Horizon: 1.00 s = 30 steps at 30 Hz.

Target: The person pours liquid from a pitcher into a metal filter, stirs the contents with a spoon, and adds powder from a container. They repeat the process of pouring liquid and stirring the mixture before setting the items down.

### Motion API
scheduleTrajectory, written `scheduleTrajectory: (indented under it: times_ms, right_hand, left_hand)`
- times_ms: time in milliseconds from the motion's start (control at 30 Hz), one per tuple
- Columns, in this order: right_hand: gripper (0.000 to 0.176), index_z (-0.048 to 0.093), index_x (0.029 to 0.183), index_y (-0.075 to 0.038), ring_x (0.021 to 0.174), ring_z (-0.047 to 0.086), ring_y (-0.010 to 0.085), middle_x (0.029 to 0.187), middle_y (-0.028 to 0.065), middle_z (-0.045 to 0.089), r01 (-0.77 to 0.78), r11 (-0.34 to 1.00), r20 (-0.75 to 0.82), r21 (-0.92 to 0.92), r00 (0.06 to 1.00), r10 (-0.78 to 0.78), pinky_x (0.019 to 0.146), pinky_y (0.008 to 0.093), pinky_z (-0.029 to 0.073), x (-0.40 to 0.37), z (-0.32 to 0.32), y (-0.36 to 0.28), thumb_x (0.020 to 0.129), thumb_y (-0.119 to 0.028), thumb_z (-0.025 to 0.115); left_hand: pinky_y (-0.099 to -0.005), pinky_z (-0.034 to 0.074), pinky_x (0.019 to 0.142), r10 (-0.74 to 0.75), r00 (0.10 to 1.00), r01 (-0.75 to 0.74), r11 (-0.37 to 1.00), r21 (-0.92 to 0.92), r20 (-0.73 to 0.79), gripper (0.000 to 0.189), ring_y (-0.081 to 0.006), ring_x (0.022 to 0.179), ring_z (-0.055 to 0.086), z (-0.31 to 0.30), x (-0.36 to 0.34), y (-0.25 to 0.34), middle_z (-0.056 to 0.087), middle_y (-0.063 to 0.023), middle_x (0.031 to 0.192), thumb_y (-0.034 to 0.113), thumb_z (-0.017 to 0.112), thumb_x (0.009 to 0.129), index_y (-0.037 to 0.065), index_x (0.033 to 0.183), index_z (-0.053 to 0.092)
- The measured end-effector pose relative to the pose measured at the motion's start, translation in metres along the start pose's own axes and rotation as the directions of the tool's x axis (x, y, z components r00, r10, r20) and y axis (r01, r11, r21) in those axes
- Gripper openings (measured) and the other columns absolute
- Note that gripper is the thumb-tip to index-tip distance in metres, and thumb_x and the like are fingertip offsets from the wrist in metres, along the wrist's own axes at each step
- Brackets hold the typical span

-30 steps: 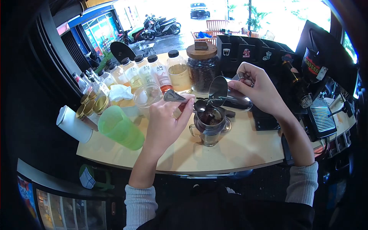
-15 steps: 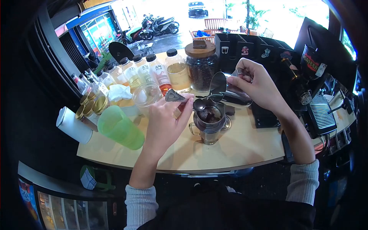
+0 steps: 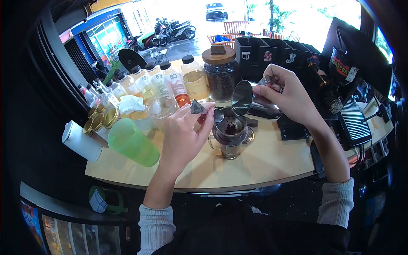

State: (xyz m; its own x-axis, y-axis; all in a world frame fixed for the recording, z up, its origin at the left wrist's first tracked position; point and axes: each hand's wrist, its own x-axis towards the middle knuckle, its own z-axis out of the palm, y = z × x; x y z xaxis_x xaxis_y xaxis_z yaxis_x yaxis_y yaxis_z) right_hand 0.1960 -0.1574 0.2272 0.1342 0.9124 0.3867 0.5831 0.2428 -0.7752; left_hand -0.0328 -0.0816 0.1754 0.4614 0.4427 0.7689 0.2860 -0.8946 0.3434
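Seen from the head view since a second ago: a slight rightward shift of the metal pitcher (image 3: 260,106) over the filter (image 3: 233,139), a turn of the spoon (image 3: 218,115), and no visible thread of liquid between them now. Grips the spoon in the left hand (image 3: 187,138), with fingers pinched narrow on its handle, above the filter's left side; cannot tell whether touching the rim. Holds the pitcher in the right hand (image 3: 289,91), with fingers curled around its handle, tipped left above the filter's far right side. Below both, on the counter (image 3: 272,165): a glass mug (image 3: 231,152) topped by the filter, with dark, foamy liquid (image 3: 223,125) inside. Could splash outward if pouring hard onto a slanted spoon. Could overflow if adding too much; cannot judge the remaining depth. Could tip the stacked filter by catching its rim. Could brush the green tumbler (image 3: 134,142) by swinging the left wrist outward.
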Motion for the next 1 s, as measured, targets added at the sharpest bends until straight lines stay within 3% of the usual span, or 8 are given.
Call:
scheduleTrajectory:
  times_ms: [233, 300, 467, 700, 900, 967, 1000]
  right_hand:
    - [0.023, 0.049, 0.080, 0.003, 0.068, 0.054, 0.0005, 0.061, -0.0032, 0.046, 0.015, 0.999, -0.010, -0.037, 1.000, -0.016, 0.057, 0.0182, 0.046, 0.005, 0.010, 0.001, 0.087, -0.009, 0.068]
    - [0.023, 0.049, 0.080, 0.002, 0.067, 0.053, 0.0000, 0.060, -0.0029, 0.046, 0.026, 0.996, -0.013, -0.089, 1.000, -0.027, 0.056, 0.0186, 0.044, 0.006, 0.013, 0.003, 0.086, -0.010, 0.068]
    - [0.027, 0.049, 0.078, 0.002, 0.058, 0.037, 0.0028, 0.056, -0.0006, 0.041, 0.064, 0.991, -0.076, -0.114, 0.994, -0.073, 0.050, 0.0235, 0.035, 0.011, 0.017, 0.016, 0.083, -0.012, 0.071]
    - [0.029, 0.047, 0.075, 0.001, 0.056, 0.032, 0.0062, 0.055, 0.0003, 0.037, 0.113, 0.968, -0.121, -0.223, 0.982, -0.142, 0.049, 0.0261, 0.032, 0.008, 0.010, 0.016, 0.081, -0.013, 0.072]
    - [0.029, 0.046, 0.074, 0.000, 0.057, 0.033, 0.0047, 0.057, -0.0007, 0.038, 0.062, 0.979, -0.127, -0.196, 0.988, -0.088, 0.049, 0.0250, 0.032, -0.002, -0.001, 0.016, 0.082, -0.012, 0.071]
    - [0.026, 0.047, 0.075, -0.002, 0.058, 0.036, 0.0011, 0.061, -0.0036, 0.042, 0.020, 0.999, -0.109, 0.031, 0.994, -0.017, 0.050, 0.0209, 0.034, -0.007, -0.005, 0.016, 0.084, -0.011, 0.070]
    - [0.026, 0.047, 0.075, -0.002, 0.058, 0.036, 0.0011, 0.061, -0.0036, 0.042, 0.021, 0.999, -0.110, 0.030, 0.994, -0.018, 0.050, 0.0209, 0.034, -0.009, -0.008, 0.021, 0.084, -0.011, 0.070]
  left_hand:
    - [-0.0332, 0.047, 0.054, 0.019, 1.000, -0.019, 1.000, 0.013, 0.001, 0.016, -0.0206, 0.059, 0.062, 0.000, -0.003, 0.001, 0.061, -0.0093, 0.068, 0.006, 0.065, 0.082, 0.005, 0.098, 0.067]
    - [-0.0272, 0.047, 0.052, -0.001, 1.000, 0.001, 1.000, 0.026, -0.005, 0.014, -0.0171, 0.055, 0.066, -0.001, -0.002, 0.005, 0.068, -0.0113, 0.069, 0.005, 0.066, 0.082, 0.001, 0.094, 0.072]
    - [-0.0302, 0.048, 0.055, 0.008, 1.000, -0.008, 1.000, -0.010, 0.001, 0.015, -0.0191, 0.058, 0.064, 0.003, -0.005, 0.000, 0.065, -0.0110, 0.070, 0.005, 0.065, 0.083, 0.002, 0.097, 0.069]
    - [-0.0329, 0.047, 0.055, 0.006, 1.000, -0.006, 1.000, -0.015, 0.027, 0.016, -0.0210, 0.059, 0.062, 0.004, -0.004, 0.001, 0.062, -0.0108, 0.071, 0.006, 0.064, 0.084, 0.004, 0.099, 0.066]
    - [-0.0335, 0.047, 0.055, 0.019, 1.000, -0.019, 1.000, -0.024, 0.018, 0.016, -0.0213, 0.059, 0.062, 0.008, -0.003, 0.000, 0.061, -0.0113, 0.070, 0.005, 0.065, 0.083, 0.003, 0.099, 0.067]
    - [-0.0333, 0.047, 0.055, 0.020, 0.999, -0.020, 1.000, -0.019, 0.032, 0.017, -0.0214, 0.060, 0.062, 0.006, -0.002, 0.001, 0.062, -0.0114, 0.071, 0.005, 0.065, 0.083, 0.003, 0.099, 0.066]
    - [-0.0331, 0.048, 0.056, 0.021, 0.999, -0.021, 1.000, -0.014, 0.047, 0.017, -0.0215, 0.060, 0.063, 0.006, -0.001, 0.001, 0.062, -0.0116, 0.071, 0.005, 0.065, 0.083, 0.003, 0.100, 0.066]
